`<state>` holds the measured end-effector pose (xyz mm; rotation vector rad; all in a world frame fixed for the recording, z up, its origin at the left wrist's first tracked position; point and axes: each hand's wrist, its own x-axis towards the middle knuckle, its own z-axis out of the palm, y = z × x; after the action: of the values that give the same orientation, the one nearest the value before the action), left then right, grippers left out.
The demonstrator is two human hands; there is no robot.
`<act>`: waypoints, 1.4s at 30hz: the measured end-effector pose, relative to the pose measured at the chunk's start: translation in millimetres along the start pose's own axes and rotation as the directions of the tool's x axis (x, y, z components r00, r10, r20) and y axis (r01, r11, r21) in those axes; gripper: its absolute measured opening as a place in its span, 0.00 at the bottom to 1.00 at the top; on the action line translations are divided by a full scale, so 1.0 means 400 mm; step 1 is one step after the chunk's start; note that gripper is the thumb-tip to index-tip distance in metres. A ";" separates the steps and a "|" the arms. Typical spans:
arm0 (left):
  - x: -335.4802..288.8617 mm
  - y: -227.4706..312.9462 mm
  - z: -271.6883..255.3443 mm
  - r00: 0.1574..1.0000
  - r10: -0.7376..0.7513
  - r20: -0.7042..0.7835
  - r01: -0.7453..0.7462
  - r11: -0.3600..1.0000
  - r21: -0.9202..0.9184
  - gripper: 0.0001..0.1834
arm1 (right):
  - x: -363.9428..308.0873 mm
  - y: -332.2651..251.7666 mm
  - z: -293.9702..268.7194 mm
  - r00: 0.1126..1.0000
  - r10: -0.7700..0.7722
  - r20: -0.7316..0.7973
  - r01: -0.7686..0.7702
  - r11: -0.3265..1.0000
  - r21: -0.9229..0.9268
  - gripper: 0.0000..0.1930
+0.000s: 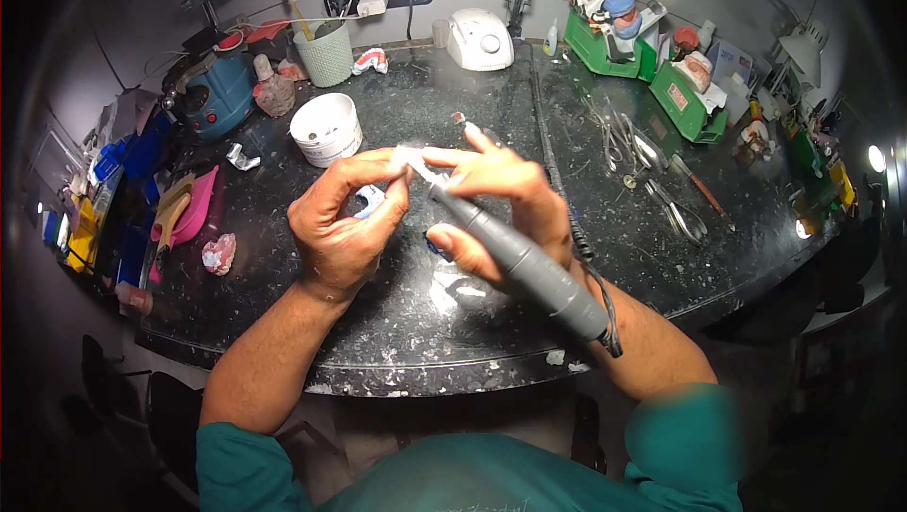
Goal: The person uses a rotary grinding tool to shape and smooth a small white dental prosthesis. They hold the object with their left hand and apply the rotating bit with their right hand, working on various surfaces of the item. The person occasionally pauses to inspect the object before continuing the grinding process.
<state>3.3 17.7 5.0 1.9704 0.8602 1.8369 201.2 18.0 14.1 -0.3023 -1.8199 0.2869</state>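
My left hand [338, 214] is closed, its thumb and fingertips pinching a small white piece [404, 159] over the middle of the bench. The piece is overexposed and partly covered by fingers, so its exact shape is unclear. In my right hand [515, 186] lies a dark grey rotary handpiece [529, 266], slanting up to the left with its tip at the white piece. A black cord runs from its rear end. Beneath my left hand, a light-blue and white object [369, 200] shows in the gap between thumb and fingers.
A white tub [327, 134] stands just beyond my left hand. Further back are a white control box [480, 40] and a ribbed cup [326, 57]. Metal hand tools [675, 214] lie right, below green bins [685, 106]. A pink dustpan [196, 210] and dental model [219, 254] lie left.
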 end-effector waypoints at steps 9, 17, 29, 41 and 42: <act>-0.001 0.006 0.003 0.980 0.144 0.135 -0.127 0.984 -0.125 0.11 | -0.005 0.001 0.013 0.944 0.306 -0.120 -0.291 0.948 0.125 0.17; -0.012 0.038 0.028 0.976 -0.186 0.110 0.210 0.937 -0.279 0.10 | 0.004 -0.010 0.005 0.942 0.287 -0.175 -0.283 0.958 0.050 0.18; -0.011 0.023 0.026 0.897 -0.381 0.223 0.430 0.640 -0.637 0.08 | -0.006 0.003 0.017 0.938 0.278 -0.207 -0.269 0.960 0.074 0.17; 0.000 0.033 0.023 0.886 -0.400 0.235 0.461 0.691 -0.557 0.07 | 0.002 -0.019 0.007 0.922 0.365 -0.128 -0.351 0.928 0.121 0.16; 0.001 0.028 0.023 0.892 -0.384 0.237 0.449 0.695 -0.562 0.07 | 0.001 -0.018 0.007 0.927 0.354 -0.125 -0.342 0.933 0.108 0.16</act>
<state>14.6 10.7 10.9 1.3105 0.5272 1.4730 197.8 11.4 16.3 -0.5753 -1.6019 0.5749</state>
